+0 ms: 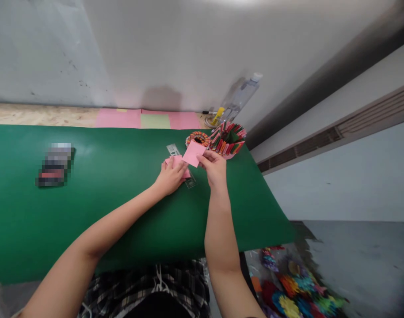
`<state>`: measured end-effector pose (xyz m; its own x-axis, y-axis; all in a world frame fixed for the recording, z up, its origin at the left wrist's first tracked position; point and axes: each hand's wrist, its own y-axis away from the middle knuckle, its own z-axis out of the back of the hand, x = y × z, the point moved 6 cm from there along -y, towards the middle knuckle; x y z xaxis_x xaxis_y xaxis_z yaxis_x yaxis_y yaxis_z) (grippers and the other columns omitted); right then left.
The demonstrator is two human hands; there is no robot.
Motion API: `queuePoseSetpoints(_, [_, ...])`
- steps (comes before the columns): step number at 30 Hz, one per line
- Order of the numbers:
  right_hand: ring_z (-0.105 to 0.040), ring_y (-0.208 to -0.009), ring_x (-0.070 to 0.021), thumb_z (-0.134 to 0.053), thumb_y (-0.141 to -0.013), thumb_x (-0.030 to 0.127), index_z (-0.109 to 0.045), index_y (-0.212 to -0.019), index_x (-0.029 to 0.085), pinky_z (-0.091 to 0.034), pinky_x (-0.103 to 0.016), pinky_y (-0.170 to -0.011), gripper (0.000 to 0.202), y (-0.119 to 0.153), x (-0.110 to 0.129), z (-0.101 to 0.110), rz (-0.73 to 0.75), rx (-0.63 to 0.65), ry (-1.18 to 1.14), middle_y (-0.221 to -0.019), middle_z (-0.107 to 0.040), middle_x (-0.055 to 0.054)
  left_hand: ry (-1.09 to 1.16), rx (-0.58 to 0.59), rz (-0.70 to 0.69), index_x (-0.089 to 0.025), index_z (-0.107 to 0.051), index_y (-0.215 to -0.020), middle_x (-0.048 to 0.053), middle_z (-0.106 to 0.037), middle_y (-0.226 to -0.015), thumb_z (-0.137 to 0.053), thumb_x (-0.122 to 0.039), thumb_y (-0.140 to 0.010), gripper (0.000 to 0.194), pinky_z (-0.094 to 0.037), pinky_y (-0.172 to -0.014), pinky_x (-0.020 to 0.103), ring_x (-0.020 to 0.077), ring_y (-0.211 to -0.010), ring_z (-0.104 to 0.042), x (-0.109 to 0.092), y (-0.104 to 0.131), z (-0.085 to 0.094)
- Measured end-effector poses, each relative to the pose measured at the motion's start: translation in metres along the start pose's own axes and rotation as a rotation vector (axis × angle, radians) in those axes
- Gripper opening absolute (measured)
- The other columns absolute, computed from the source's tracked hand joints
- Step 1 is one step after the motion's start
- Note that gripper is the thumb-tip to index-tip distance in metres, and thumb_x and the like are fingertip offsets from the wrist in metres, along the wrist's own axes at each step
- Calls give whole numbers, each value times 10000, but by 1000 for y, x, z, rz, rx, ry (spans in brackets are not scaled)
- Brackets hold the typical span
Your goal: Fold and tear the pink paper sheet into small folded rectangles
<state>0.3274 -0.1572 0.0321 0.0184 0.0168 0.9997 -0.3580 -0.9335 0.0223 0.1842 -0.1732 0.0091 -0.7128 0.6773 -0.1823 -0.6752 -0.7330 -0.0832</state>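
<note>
A small pink paper square [193, 153] is pinched between the thumb and fingers of my right hand [214, 167], raised a little over the green table. My left hand [171, 176] lies with its fingers spread on a pink paper piece [186, 173] on the table. A clear ruler or template with dark markings [172, 150] sticks out from beneath that pink piece. Just behind my hands are a ring of folded orange and white paper [198, 138] and a larger round bundle of folded red, pink and green paper [227, 139].
A clear bottle [242, 99] and a yellow glue stick [218, 115] stand at the back beside a tape roll. Pink sheets [119, 119] lie along the wall. A blurred dark object [55, 164] is at the left. Colourful paper pieces [298, 291] are below, right.
</note>
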Motion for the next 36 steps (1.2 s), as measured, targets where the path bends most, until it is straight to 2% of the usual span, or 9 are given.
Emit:
queuePoseSetpoints(6, [-656, -756, -191, -740, -587, 338, -643, -792, 170, -553, -360, -694, 282, 2, 2, -5, 1, 14, -60, -829, -703, -60, -12, 9, 98, -140, -369, -1407, 135, -328, -1481, -312, -325, -960, 488, -207, -1043, 659, 466, -1353, -183, 26, 12, -17])
queuePoseSetpoints(16, [-643, -711, -175, -734, -596, 346, -649, -806, 171, -554, -340, -646, 286, 11, 2, -23, -24, 104, -9, -792, -690, -52, 40, 12, 158, -165, -324, -1432, 112, -339, -1480, -287, -333, -954, 508, -150, -1054, 644, 419, -1377, -156, 124, 19, 5])
queuePoseSetpoints(21, [-637, -684, -170, -734, -592, 386, -661, -839, 172, -547, -333, -627, 335, 13, 0, -32, -48, 182, 46, -757, -681, -43, 89, -35, 207, -218, -329, -1426, 113, -340, -1480, -321, -372, -941, 510, -8, -1031, 692, 408, -1381, -161, 144, 23, 12])
queuePoseSetpoints(24, [-643, -700, -170, -719, -604, 379, -661, -852, 166, -547, -332, -642, 333, 10, 0, -27, -25, 146, 60, -769, -686, -46, 87, -181, 263, -165, -240, -1455, 150, -235, -1518, -465, -381, -878, 655, 12, -1065, 646, 396, -1402, -69, 131, 27, 26])
queuePoseSetpoints(26, [-651, -720, -176, -709, -612, 372, -658, -847, 165, -550, -340, -661, 317, 7, 1, -20, -6, 91, 38, -793, -694, -53, 95, -255, 202, -142, -256, -1442, 165, -274, -1500, -491, -367, -866, 662, 10, -1098, 595, 355, -1407, -114, 106, 26, 33])
queuePoseSetpoints(29, [-661, -709, -188, -703, -615, 384, -653, -840, 170, -558, -360, -661, 315, 2, -1, -9, -4, 13, -14, -802, -706, -59, 146, -174, -13, -112, -361, -1381, 171, -414, -1416, -454, -366, -890, 561, -95, -1131, 505, 293, -1369, -275, 50, 16, 27])
queuePoseSetpoints(31, [-666, -703, -203, -698, -616, 406, -655, -851, 173, -562, -374, -647, 334, -1, -3, -3, -7, -28, -24, -803, -711, -65, 147, -91, -65, -61, -365, -1371, 213, -378, -1428, -512, -489, -839, 699, -153, -1119, 502, 338, -1371, -254, 20, 8, 14])
queuePoseSetpoints(33, [-671, -714, -219, -691, -621, 419, -655, -875, 170, -561, -384, -638, 358, -3, -3, 1, 2, -52, -8, -813, -712, -74, 116, -22, -15, 0, -315, -1388, 275, -288, -1456, -566, -627, -740, 936, -148, -1108, 533, 399, -1379, -188, 3, 0, -1])
queuePoseSetpoints(36, [-671, -722, -221, -657, -664, 407, -629, -934, 165, -549, -375, -649, 364, -1, 7, 9, 90, -114, 93, -793, -709, -73, 55, 1, 11, -48, -321, -1404, 238, -278, -1477, -492, -648, -779, 884, -59, -1113, 564, 390, -1389, -165, -7, -5, -16])
